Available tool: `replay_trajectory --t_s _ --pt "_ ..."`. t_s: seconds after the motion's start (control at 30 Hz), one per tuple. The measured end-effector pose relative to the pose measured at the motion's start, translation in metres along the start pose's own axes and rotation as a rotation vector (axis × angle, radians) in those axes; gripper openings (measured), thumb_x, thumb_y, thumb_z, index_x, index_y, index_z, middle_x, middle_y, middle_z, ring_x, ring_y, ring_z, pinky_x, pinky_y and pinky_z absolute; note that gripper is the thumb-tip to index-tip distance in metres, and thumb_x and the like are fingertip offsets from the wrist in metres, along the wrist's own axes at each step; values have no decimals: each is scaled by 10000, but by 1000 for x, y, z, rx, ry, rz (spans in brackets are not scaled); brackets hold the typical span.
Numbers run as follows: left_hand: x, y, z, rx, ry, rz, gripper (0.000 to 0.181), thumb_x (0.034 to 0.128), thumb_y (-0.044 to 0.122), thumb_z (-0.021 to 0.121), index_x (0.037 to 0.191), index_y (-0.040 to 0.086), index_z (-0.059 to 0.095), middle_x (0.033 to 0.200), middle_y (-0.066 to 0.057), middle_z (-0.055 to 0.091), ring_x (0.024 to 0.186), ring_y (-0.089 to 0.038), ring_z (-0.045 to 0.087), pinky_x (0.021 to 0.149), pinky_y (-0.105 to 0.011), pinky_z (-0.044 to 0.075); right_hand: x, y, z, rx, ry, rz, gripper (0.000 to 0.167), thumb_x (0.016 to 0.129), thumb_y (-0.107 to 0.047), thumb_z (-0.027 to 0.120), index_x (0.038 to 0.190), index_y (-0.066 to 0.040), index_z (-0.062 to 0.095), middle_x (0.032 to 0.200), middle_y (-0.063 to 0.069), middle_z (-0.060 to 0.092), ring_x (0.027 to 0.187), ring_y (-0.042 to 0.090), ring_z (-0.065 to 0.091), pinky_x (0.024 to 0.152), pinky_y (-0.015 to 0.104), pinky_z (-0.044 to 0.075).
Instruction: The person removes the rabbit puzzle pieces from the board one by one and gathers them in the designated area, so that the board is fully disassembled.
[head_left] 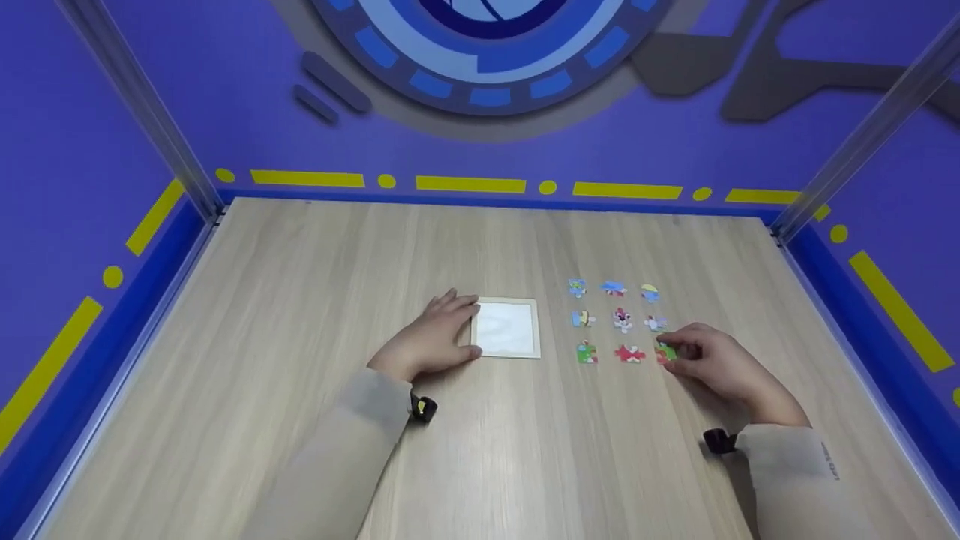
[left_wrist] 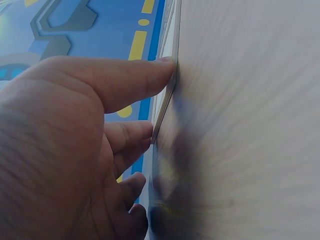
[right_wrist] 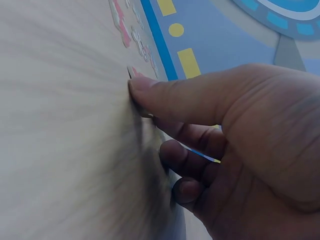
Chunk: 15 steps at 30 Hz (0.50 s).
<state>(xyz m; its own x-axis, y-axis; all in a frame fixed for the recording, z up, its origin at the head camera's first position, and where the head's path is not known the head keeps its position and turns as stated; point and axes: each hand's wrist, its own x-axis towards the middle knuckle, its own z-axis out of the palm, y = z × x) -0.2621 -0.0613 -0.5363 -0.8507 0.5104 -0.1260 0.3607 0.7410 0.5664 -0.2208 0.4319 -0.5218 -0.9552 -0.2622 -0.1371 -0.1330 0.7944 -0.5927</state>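
A small square puzzle frame (head_left: 537,330) with a white inner panel lies on the wooden table. At its left side my left hand (head_left: 429,339) rests with fairly straight fingers; the thumb touches near the lower left corner and a fingertip near the upper left one. In the left wrist view the thumb (left_wrist: 135,80) lies against the frame's edge (left_wrist: 169,85). My right hand (head_left: 716,361) pinches a green and red puzzle piece (head_left: 664,353) at the table surface between thumb and forefinger. The right wrist view shows the thumb (right_wrist: 175,97) covering most of that piece.
Several loose jigsaw pieces lie in rows right of the frame, among them a red one (head_left: 630,353), a green one (head_left: 586,352) and one with a character's face (head_left: 622,319). Blue printed walls (head_left: 480,161) border the table (head_left: 360,247) at the back and sides.
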Motion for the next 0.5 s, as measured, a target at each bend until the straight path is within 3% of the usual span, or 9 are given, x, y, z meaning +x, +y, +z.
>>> replay_trajectory --t_s 0.33,0.5 --pt "-3 -2 -6 39 7 22 829 1053 403 720 1744 53 424 1872 -80 344 1799 -364 138 1493 -529 82 2 -4 -1 20 -6 14 456 1059 -202 810 1499 -111 734 1249 92 704 1052 200 544 827 216 464" --pt "-5 -2 -7 41 -9 20 842 1053 440 709 1756 82 413 1888 -57 306 1805 -334 123 1493 -524 77 1 -9 -5 2 31 15 475 1062 -216 809 1513 -96 717 1328 132 726 1108 223 580 846 194 494"
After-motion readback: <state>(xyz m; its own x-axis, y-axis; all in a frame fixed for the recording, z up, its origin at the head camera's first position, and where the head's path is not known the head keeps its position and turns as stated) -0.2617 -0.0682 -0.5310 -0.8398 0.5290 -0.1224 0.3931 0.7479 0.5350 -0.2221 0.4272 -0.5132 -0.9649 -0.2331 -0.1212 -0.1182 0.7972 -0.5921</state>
